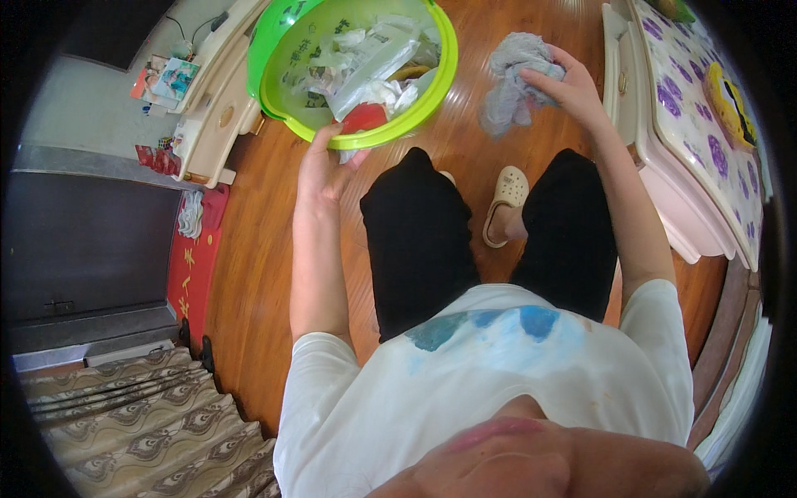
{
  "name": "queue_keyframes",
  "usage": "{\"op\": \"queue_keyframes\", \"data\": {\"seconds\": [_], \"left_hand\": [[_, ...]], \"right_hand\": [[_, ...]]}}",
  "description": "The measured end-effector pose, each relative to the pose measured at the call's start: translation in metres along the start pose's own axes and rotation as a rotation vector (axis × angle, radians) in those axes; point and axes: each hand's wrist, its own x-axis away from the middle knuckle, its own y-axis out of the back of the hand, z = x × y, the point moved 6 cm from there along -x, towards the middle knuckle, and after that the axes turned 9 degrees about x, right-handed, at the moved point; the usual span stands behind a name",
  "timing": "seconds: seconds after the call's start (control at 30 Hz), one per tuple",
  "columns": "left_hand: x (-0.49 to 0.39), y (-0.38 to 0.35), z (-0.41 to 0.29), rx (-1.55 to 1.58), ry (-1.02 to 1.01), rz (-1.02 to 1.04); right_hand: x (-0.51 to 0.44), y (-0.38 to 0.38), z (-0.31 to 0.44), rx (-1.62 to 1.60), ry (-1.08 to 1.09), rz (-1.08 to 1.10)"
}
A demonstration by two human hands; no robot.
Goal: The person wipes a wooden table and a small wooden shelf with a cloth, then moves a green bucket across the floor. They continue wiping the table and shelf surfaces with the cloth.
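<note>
My left hand (330,171) grips the near rim of a round green plastic bin (449,53), thumb over the edge and fingers beneath. Inside the bin lie crumpled plastic bags (373,59), white tissue-like scraps (391,96) and a flat red piece (364,118). To the right of the bin, my right hand (563,84) holds a bunched grey cloth (517,78) between thumb and fingers. The cloth hangs down above the wooden floor, apart from the bin. What lies under the upper layer in the bin is hidden.
On the right stands a pale cabinet (660,187) with a purple-flowered cover (703,124). A cream drawer unit (218,118) is at the left. Beyond it are a red doormat (193,267), a dark door (87,243) and a patterned curtain (149,436). Cream clogs (512,187) are below me.
</note>
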Motion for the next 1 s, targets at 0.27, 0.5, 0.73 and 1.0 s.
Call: {"op": "queue_keyframes", "data": {"seconds": [0.27,0.5,0.73,1.0], "left_hand": [[0.012,-0.06,0.003,-0.02,0.004,0.026],[0.01,-0.078,-0.003,-0.159,-0.053,0.024],[-0.025,-0.089,-0.012,-0.143,-0.074,0.014],[-0.099,-0.085,-0.01,-0.171,0.009,0.123]], "right_hand": [[-0.029,0.021,-0.005,-0.069,0.067,-0.045],[-0.067,0.038,-0.005,-0.035,0.095,-0.063],[-0.108,0.029,-0.005,-0.117,0.076,-0.032],[-0.115,0.017,-0.041,-0.074,-0.1,-0.1]]}}
